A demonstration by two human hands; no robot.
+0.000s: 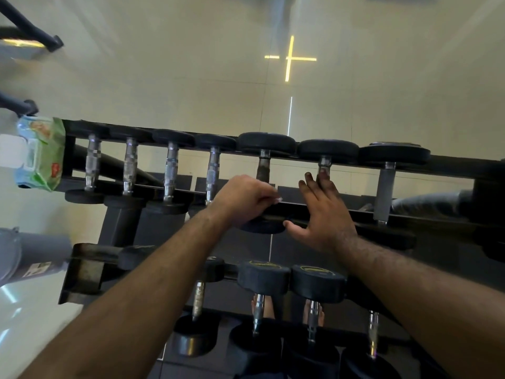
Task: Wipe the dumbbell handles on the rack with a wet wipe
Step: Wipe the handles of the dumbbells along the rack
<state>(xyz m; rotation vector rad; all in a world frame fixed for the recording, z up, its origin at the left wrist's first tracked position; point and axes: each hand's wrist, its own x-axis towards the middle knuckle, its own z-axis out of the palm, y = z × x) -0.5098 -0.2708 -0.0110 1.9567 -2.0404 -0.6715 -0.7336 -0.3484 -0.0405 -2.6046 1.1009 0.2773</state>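
On the top tier of the rack (pixel 341 207), between our two hands, lies the dumbbell handle (pixel 263 169) we judge to be the one in work: dark, dull, and partly hidden behind our left hand (pixel 243 199). The fingers (pixel 266 199) of this hand are curled and pinch a small white piece, most probably the wet wipe (pixel 277 197), just at the near end of that handle; whether the wipe really touches the metal we cannot tell. Our right hand (pixel 325 214) lies flat with fingers straight and spread, its tips over the next handle (pixel 324 166) to the right, its thumb near the black weight head (pixel 263 225) below. The risk we see: the wipe is bunched very small, so it may slide along one side only and leave the far part dirty. Pressing on a round dumbbell could also roll it against its neighbour and catch a fingertip. The wipes pack (pixel 41 153) sits at the far left end of the rack, well apart from both hands.
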